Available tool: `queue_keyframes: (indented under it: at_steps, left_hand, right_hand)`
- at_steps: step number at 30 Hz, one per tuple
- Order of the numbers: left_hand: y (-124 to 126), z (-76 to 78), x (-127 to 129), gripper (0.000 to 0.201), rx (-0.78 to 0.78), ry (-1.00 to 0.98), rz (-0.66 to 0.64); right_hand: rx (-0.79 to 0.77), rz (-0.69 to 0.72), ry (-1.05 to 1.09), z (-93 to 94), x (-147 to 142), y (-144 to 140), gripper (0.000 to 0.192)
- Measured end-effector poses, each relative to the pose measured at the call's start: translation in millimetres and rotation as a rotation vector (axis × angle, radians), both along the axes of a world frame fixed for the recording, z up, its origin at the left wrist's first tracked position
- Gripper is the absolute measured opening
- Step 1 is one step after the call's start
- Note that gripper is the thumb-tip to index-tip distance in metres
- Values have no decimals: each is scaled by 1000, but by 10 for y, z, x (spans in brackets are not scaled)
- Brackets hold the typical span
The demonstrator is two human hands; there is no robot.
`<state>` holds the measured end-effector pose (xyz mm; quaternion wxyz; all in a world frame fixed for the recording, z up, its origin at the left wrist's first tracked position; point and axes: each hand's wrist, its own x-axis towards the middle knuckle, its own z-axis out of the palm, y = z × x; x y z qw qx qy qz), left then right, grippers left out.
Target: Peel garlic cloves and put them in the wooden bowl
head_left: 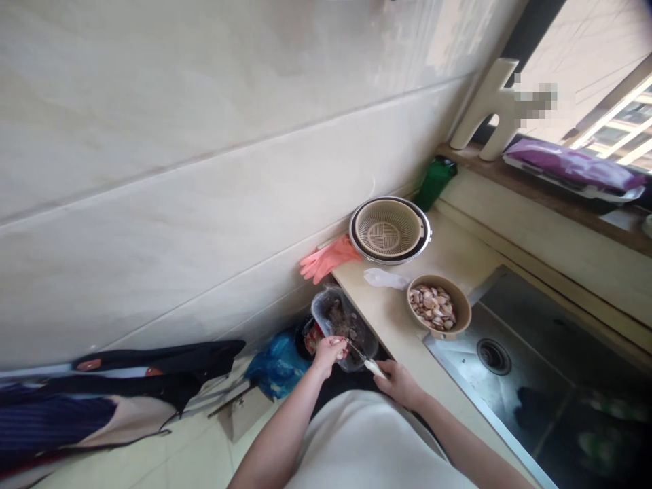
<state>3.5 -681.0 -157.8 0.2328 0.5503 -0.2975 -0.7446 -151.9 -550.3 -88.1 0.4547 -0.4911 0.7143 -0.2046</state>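
Note:
My right hand (400, 384) is closed round a white-handled tool (375, 369) with a slim metal end. That metal end points toward my left hand (331, 354), whose fingers are pinched together on something small that I cannot make out. Both hands are over a clear plastic tub (326, 305) with brownish, wet-looking scraps in it, beside the counter edge. To the right, a tan bowl (462, 309) on the counter holds many clams (432, 307).
A tan strainer (390, 227) sits in a larger metal-rimmed bowl near the wall, beside pink rubber gloves (331, 258). The steel sink (471, 363) lies right. A blue plastic bag (280, 367) is left of the tub, below counter height. A green container (435, 182) stands in the corner.

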Motion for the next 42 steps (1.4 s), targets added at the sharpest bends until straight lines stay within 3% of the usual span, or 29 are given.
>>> queue_keyframes:
  at_steps: [3,7,10,14,17,22,25,27,30,32,34,38,42]
  left_hand:
    - [1,-52,19,40,12,7,-3]
    - [-22,18,86,44,11,57,-11]
    - [-42,160,137,45,20,177,-34]
    - [-74,444,42,34,24,322,-136]
    - [-109,734,-302,26,18,354,-248]
    - [-147,1278,-1314,40,-49,380,-447]
    - [-155,1464,-1769,35,-23,425,-412]
    - [-156,1492,-1876,26,63,488,-368]
    - [-134,1455,-1770,20,152,579,-370]
    - [-94,1427,-1591,24,141,606,-392]
    - [-39,1418,-1378,31,81,612,-386]
    - [53,1445,-964,40,-52,572,-345]
    - [55,1457,-639,44,-144,481,-254]
  right_hand:
    - [16,-21,-36,-44,8,-15,27]
    - [-37,-21,-32,27,7,-27,26]
    - [-82,-44,22,120,-51,74,30]
    - [-134,-118,224,121,-263,455,48]
    - [-202,-208,504,13,-482,819,54]
    - [-201,-259,776,-184,-726,1210,57]
    - [-228,-280,799,-229,-763,1270,61]
    - [-268,-324,764,-190,-752,1234,65]
    - [-370,-446,616,12,-686,1017,51]
    - [-456,-516,463,223,-621,757,33]
    - [-526,-529,317,438,-551,446,26]
    - [-597,-363,198,703,-409,-86,24]
    - [-580,-201,193,753,-265,-325,22]
